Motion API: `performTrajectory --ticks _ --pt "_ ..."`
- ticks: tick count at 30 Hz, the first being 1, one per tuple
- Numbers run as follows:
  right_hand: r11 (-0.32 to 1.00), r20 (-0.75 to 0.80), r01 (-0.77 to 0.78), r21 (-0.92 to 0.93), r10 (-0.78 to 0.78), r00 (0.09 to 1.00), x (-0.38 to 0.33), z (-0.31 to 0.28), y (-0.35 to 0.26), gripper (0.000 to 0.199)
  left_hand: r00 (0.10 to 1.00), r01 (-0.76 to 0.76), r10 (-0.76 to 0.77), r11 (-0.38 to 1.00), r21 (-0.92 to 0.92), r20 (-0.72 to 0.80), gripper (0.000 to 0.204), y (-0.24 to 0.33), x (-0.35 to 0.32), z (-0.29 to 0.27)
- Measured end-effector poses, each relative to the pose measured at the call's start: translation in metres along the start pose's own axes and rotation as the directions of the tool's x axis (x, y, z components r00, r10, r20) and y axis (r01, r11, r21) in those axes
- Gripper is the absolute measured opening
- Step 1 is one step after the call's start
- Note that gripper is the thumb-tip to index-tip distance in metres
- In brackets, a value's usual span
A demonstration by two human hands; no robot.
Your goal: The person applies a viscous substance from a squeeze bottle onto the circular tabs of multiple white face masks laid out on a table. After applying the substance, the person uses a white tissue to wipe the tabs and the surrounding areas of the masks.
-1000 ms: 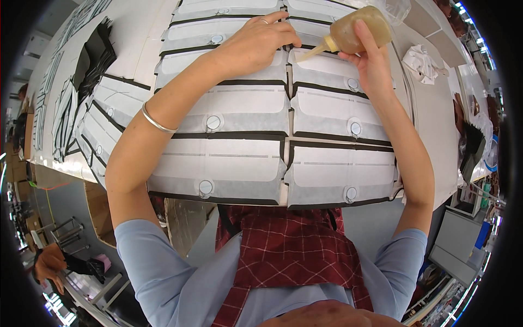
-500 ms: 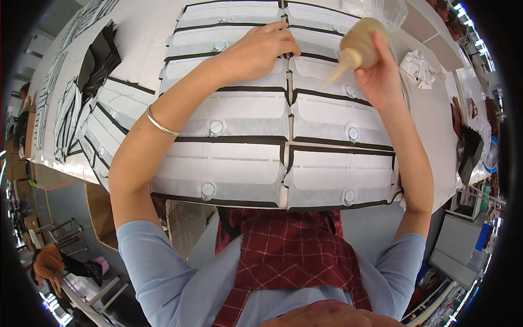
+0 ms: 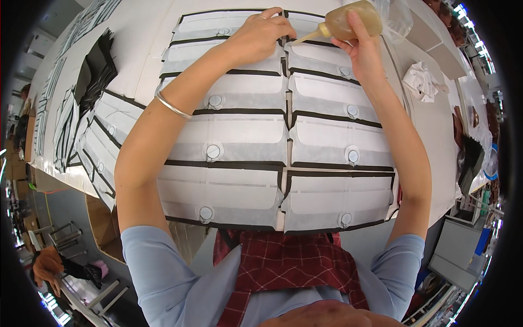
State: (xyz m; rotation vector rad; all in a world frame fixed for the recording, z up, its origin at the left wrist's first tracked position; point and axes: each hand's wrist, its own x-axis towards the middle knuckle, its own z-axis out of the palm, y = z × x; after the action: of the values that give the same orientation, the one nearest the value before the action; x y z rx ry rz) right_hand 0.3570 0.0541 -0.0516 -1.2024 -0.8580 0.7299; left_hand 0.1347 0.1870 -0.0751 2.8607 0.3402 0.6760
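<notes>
My right hand (image 3: 362, 54) is wrapped round a squeeze bottle (image 3: 354, 20) of amber liquid, tilted on its side. Its thin yellow nozzle (image 3: 309, 38) points left, with the tip at the upper left corner of a white panel (image 3: 315, 54) in the right column. My left hand (image 3: 262, 37) lies over the far end of the left column, fingers apart, fingertips at the gap between the columns beside the nozzle. The panels lie in two columns of overlapping rows, white with black edges, each visible one bearing a round disc such as this one (image 3: 214, 152).
More panels (image 3: 109, 122) fan out at the left, beside a stack of black sheets (image 3: 98, 71). A crumpled white cloth (image 3: 420, 82) lies on the table at right, with a clear plastic bag (image 3: 396, 22) behind it. Dark sheets (image 3: 469, 158) sit at the right edge.
The bottle has swung from nozzle-down to nearly level, its nozzle moving left to the panel's corner. Both hands are higher in view, while the panels appear lower.
</notes>
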Motion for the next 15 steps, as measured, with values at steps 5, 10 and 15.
performTrajectory --ticks 5,10,15 --pt "1.000 0.003 -0.004 -0.022 0.004 1.000 0.002 0.001 0.006 0.047 0.999 -0.017 0.017 1.000 -0.002 0.032 0.055 -0.004 0.000 0.002" --pt "0.998 0.041 -0.031 -0.060 0.033 0.999 -0.007 -0.001 0.001 0.047 0.998 0.007 -0.006 1.000 -0.011 0.069 0.054 0.000 0.001 -0.001" --pt "0.997 0.023 -0.038 -0.063 0.039 0.999 -0.026 0.012 -0.011 0.052 0.994 0.025 -0.025 1.000 -0.005 0.107 0.052 0.002 0.002 -0.005"
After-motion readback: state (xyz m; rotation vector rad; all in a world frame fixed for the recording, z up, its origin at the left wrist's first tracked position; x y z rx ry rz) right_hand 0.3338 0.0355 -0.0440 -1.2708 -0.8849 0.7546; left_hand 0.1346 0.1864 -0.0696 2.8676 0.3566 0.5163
